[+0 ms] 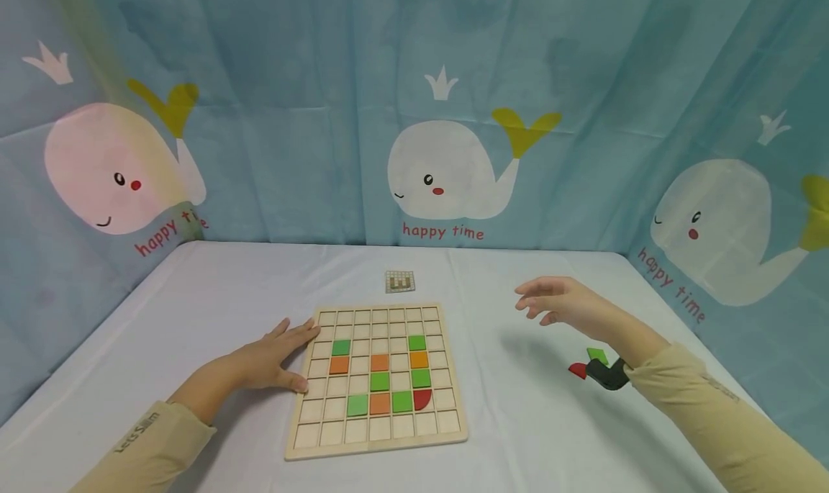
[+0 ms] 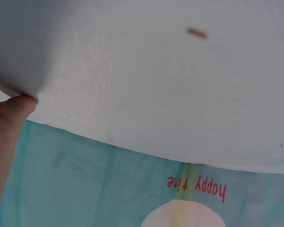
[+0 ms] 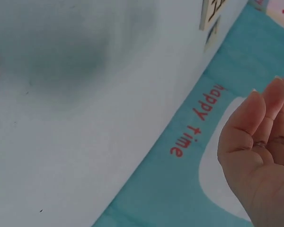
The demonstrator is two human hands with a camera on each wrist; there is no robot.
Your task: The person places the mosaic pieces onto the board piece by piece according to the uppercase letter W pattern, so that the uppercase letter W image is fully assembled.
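A square wooden grid board (image 1: 372, 446) lies on the white table. My left hand (image 1: 272, 356) touches its left edge, thumb and fingers spread apart. Square tiles sit in several cells, among them a green tile (image 1: 340, 347), an orange tile (image 1: 339, 365) and a light green tile (image 1: 357, 405). One red tile (image 1: 422, 399) with a rounded corner lies at the lower right of the group. Over the table to the board's right, my right hand (image 1: 570, 309) hovers with loosely bent fingers; in the right wrist view no object shows in that hand (image 3: 260, 151).
Beyond the board lies a small patterned grid card (image 1: 399, 281). Under the right forearm are a black curved piece (image 1: 605, 375), a red piece (image 1: 577, 370) and a green tile (image 1: 597, 355). A blue whale-print curtain (image 1: 291, 155) stands behind the table.
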